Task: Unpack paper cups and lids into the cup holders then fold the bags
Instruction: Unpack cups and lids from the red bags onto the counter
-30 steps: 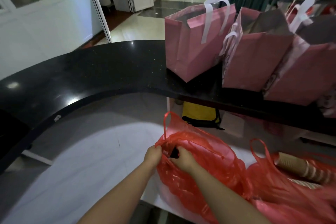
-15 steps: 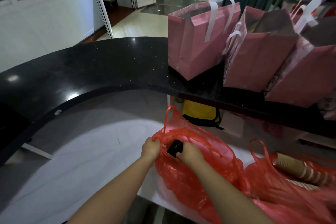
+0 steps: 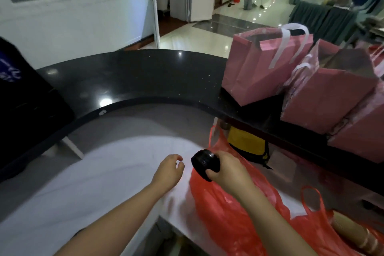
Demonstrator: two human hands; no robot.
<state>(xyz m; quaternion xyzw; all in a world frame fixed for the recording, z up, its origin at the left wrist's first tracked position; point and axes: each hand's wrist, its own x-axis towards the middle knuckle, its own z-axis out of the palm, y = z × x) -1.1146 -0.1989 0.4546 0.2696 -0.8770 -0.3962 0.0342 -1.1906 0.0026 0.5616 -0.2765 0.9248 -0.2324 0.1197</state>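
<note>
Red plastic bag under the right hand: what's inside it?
Nothing shows through the red plastic bag. The right hand grips a stack of black lids just above it; any remaining contents are hidden.

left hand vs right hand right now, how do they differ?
The right hand grips a stack of black lids; the left hand holds nothing, fingers loosely curled. The right hand is over the red plastic bag; the left hand is beside that bag, over the white counter. Both are bare and reach forward at about the same height in the picture.
</note>
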